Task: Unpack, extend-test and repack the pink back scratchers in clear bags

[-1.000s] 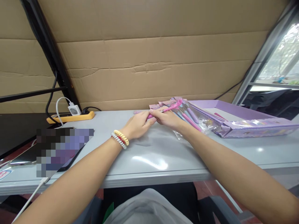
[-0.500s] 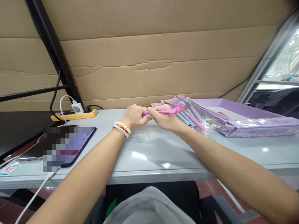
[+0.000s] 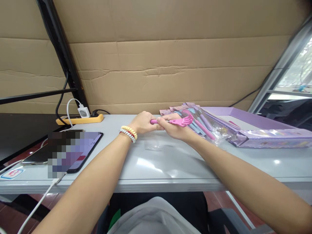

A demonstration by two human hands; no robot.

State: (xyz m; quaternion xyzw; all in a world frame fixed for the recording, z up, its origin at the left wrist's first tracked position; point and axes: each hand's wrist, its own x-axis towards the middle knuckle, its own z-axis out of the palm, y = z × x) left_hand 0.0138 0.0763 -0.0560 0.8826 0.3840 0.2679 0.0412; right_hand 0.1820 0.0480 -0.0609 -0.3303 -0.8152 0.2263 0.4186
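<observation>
Both of my hands are on a pink back scratcher (image 3: pixel 181 121) with a hand-shaped head and a short metal section behind it. My left hand (image 3: pixel 143 123) is closed around its pink handle end. My right hand (image 3: pixel 173 128) pinches it near the metal section, and the head points right, over this hand. A small clear plastic wrapper (image 3: pixel 153 145) lies on the table below my hands. To the right, several similar sticks in pink, blue and purple (image 3: pixel 205 128) lie in a heap of clear plastic packets (image 3: pixel 218 130).
A purple box (image 3: pixel 273 140) stands on the right of the grey table (image 3: pixel 195 165). On the left lie a phone (image 3: pixel 84 156), a second dark device (image 3: pixel 36 156), a charging cable (image 3: pixel 36 204) and a yellow power strip (image 3: pixel 97 118). Cardboard (image 3: pixel 170 55) backs the table.
The back scratcher's head has turned, so its spread fingers show more broadly now. Both hands keep hold of it in nearly the same place. The camera view has shifted slightly.
</observation>
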